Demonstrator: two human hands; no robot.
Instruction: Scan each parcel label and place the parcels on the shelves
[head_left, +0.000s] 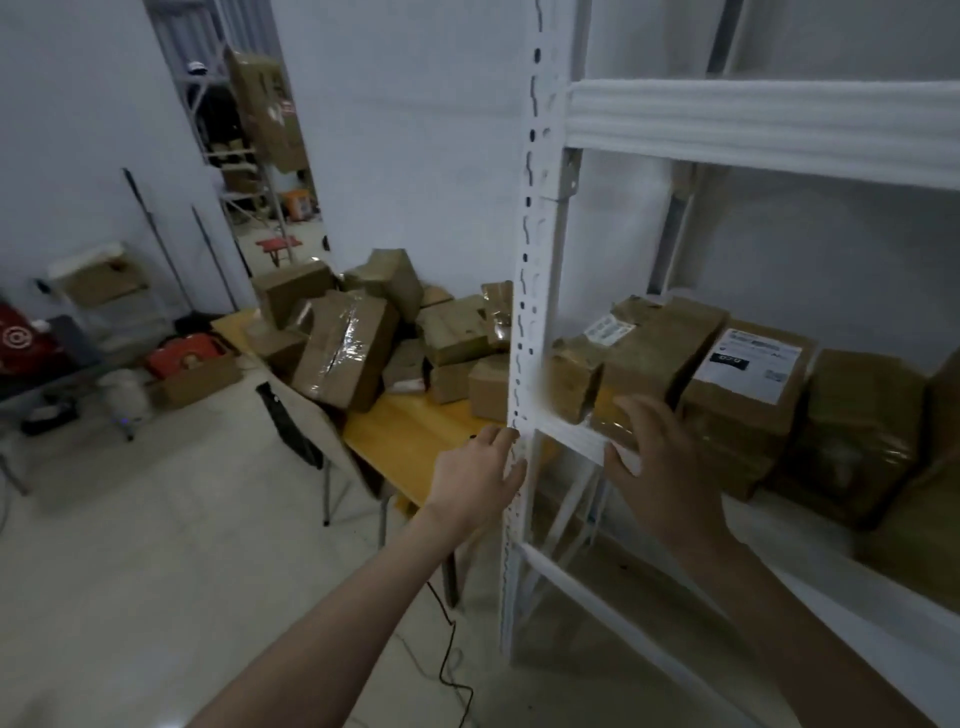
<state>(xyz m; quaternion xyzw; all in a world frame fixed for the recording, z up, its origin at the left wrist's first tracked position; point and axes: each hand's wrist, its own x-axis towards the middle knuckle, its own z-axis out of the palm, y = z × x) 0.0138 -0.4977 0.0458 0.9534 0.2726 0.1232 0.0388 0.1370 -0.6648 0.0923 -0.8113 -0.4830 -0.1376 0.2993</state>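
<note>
**Parcels shelved at the left end; both hands free**

Here, in the head view, the left hand (478, 475) lies with relaxed fingers against the white upright post (530, 322) of the shelving, holding nothing. The right hand (662, 467) reaches over the shelf's front rail (576, 439) at its left end, fingers spread loosely and touching the small taped parcel (576, 382) there without closing on it. Further parcels, one with a white label (753, 364), stand in a row along that shelf. More unscanned parcels (353, 343) are heaped at the far end of the yellow table (415, 431).

The cartons look like stiff cardboard, light to middling, with glossy tape that may slip; best taken by opposite side faces, on bare card.
</note>
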